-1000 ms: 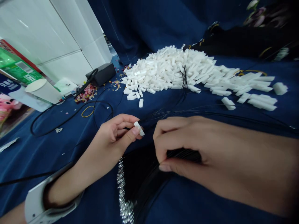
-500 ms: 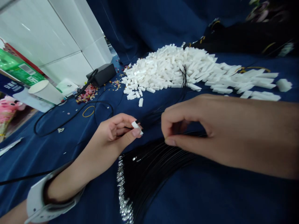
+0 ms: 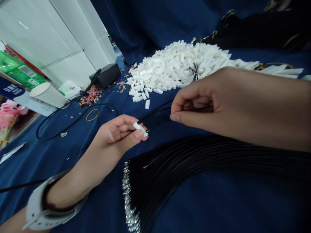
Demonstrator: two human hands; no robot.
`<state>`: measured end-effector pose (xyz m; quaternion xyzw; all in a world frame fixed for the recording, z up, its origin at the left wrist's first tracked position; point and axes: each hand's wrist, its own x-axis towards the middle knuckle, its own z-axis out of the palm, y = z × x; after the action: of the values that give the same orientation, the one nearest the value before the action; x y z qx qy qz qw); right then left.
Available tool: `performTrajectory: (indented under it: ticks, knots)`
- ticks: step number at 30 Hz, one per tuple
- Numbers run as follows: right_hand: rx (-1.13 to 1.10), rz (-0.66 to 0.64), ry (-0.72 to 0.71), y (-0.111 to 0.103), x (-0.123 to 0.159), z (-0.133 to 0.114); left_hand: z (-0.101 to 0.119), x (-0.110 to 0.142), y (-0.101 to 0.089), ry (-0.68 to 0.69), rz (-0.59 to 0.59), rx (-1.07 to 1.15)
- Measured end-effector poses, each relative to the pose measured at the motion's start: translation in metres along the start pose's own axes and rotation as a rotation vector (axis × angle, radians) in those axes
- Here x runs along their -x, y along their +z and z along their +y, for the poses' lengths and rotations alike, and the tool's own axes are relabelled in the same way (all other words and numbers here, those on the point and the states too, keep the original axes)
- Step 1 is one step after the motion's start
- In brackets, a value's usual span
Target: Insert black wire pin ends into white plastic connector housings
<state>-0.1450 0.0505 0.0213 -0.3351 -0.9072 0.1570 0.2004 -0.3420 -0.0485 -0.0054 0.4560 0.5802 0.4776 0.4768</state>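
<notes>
A small white foam block (image 3: 140, 129) sits between the thumb and fingers of my left hand (image 3: 116, 136), with black wires (image 3: 155, 112) leading from it to the right. My right hand (image 3: 216, 103) is closed in a pinch on a thin black wire, whose silver tip seems to lie beside the block. Below both hands, a thick bundle of black wires (image 3: 184, 161) with silver ends curves across the blue cloth. One wire end (image 3: 145, 167) lies loose on top of this bundle.
A large heap of white foam blocks (image 3: 170, 66) lies beyond my hands. To the left are a black adapter box (image 3: 105, 76) with its cable, colourful bits (image 3: 90, 96), a yellow rubber band (image 3: 92, 115), a paper cup (image 3: 47, 94) and a green package (image 3: 21, 69).
My right hand has moved up, away from the wire bundle, to beside the wires at my left hand. The white block is turned slightly in my left fingers.
</notes>
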Motion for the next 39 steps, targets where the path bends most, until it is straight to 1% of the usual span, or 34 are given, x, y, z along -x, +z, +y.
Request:
performTrajectory:
  ticks: [3,6,13,19,26,30,32,37,39]
  knots:
    - [-0.074,-0.033,-0.045,0.001,0.002,0.008,-0.001,0.000,-0.001,0.009,-0.005,-0.004]
    - [-0.093,-0.044,-0.078,0.002,0.004,0.012,-0.002,-0.001,-0.001,0.013,-0.005,0.000]
    - [-0.070,-0.071,-0.007,0.001,0.003,0.003,0.000,0.000,-0.001,0.009,-0.002,-0.016]
    - [-0.070,-0.042,-0.048,0.003,0.006,0.006,-0.001,0.001,-0.001,0.017,-0.006,-0.044]
    - [-0.061,-0.052,0.044,0.002,0.004,0.002,-0.004,0.000,-0.001,0.031,-0.015,-0.040]
    - [-0.061,-0.019,0.020,0.000,0.004,0.000,-0.004,0.001,0.000,0.030,-0.019,-0.030]
    - [-0.066,-0.040,0.032,0.000,0.003,-0.003,-0.003,0.002,0.001,0.023,-0.009,-0.037]
    - [-0.019,-0.107,0.170,0.000,0.000,-0.011,-0.001,0.002,0.001,0.008,0.007,-0.051]
    - [-0.034,-0.116,0.157,-0.001,0.000,-0.010,-0.001,0.002,0.001,0.014,0.006,-0.082]
